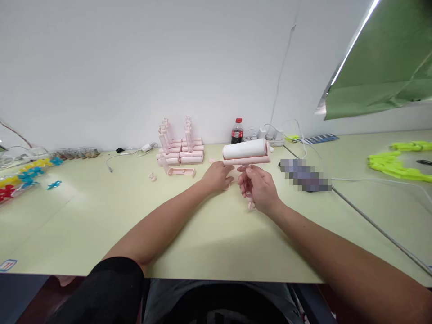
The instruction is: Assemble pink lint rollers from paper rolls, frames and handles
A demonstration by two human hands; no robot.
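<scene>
A pink lint roller (pixel 245 150) with a white sticky roll is held up by its clear handle in my right hand (pixel 261 186), whose fingers are wrapped round the handle. A small pink knob (pixel 251 205) shows at the handle's lower end. Just left of it, my left hand (pixel 218 176) rests low at the table with fingers curved and apart. Beside its fingertips lie pale pink pieces, partly hidden, and I cannot tell whether it touches them. Further left lie an open pink roller frame (pixel 182 172) and a small pink part (pixel 152 177).
Several more pink lint rollers (pixel 191 156) stand in rows by the wall. A cola bottle (pixel 237 131), a power strip (pixel 270 140) with cables and a blurred grey-blue object (pixel 305 175) are to the right. Colourful bagged pieces (pixel 29 173) lie far left, neon-yellow items (pixel 388 166) far right.
</scene>
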